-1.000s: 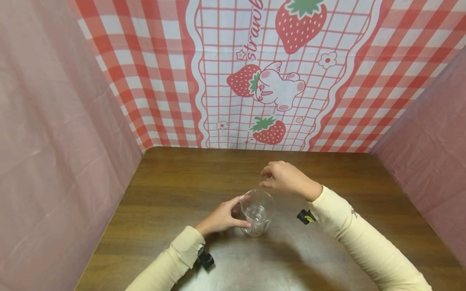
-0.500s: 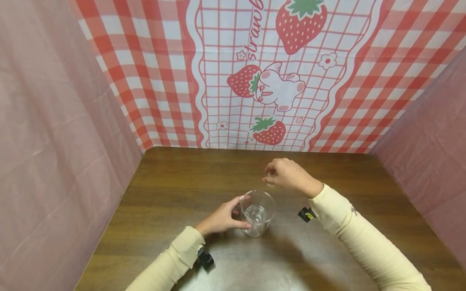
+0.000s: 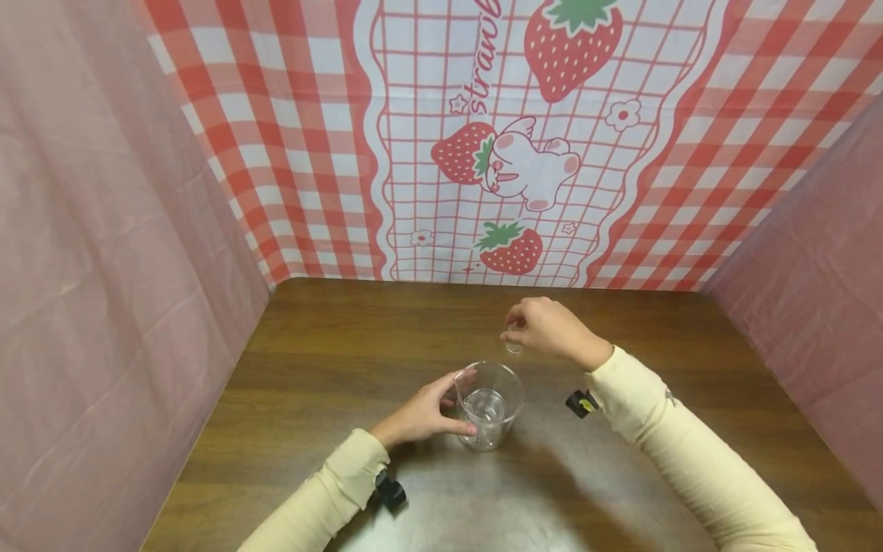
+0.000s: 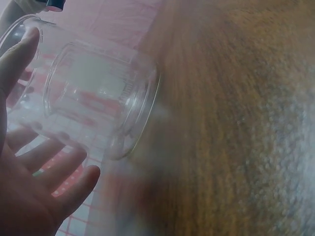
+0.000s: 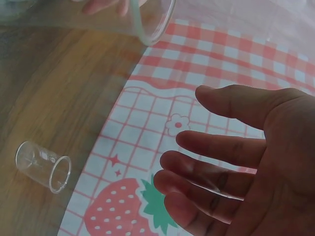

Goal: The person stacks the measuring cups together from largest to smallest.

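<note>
My left hand (image 3: 422, 410) grips a large clear glass beaker (image 3: 507, 387) from its left side, thumb at the front and fingers behind. Through its wall, in the left wrist view, a smaller clear glass vessel (image 4: 74, 83) shows inside the beaker. Behind and slightly right of it, a small clear beaker (image 5: 39, 164) stands upright on the table. My right hand (image 3: 548, 330) hovers over this small one, which its fingers partly cover in the head view. The right wrist view shows those fingers (image 5: 216, 147) loosely bent and apart from the small beaker, holding nothing.
A brown wood-grain table (image 3: 331, 337) lies under both hands. At its back edge hangs a red-and-white strawberry cloth (image 3: 317, 153). Pink curtains (image 3: 124, 268) close off the left and right sides. Each wrist carries a black camera (image 3: 391, 492).
My right hand has shifted slightly back and right, with the small beaker showing more clearly below its fingers. My left hand and the large beaker have barely moved.
</note>
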`<state>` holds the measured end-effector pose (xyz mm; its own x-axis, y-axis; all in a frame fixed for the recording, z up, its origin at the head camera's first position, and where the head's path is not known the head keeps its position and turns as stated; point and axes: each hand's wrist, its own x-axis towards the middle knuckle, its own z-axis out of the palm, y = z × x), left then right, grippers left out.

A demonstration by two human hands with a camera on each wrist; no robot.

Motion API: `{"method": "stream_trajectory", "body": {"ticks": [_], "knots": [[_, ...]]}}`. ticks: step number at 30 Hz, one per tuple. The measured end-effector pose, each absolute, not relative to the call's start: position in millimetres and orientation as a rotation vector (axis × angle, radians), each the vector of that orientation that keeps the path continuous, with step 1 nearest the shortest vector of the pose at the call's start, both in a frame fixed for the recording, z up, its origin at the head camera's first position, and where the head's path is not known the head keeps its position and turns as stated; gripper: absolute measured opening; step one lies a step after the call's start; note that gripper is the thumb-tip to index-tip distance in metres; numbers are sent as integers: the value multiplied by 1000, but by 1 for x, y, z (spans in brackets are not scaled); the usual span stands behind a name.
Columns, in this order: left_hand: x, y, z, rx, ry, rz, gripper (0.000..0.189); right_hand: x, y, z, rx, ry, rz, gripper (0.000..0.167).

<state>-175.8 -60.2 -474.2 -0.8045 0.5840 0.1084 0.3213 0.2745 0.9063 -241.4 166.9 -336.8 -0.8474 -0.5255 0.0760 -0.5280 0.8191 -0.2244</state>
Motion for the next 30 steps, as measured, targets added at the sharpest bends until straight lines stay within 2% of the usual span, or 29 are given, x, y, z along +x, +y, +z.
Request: {"method": "stream_trajectory", "body": {"ticks": [10,30], "knots": [[-176,-60,-476,855,2292,1562,89,-250,172,-343,824,-2980,398,21],[-178,-61,-477,842,2309,1553,84,-264,179,-351,684,-3038,440,27]]}}
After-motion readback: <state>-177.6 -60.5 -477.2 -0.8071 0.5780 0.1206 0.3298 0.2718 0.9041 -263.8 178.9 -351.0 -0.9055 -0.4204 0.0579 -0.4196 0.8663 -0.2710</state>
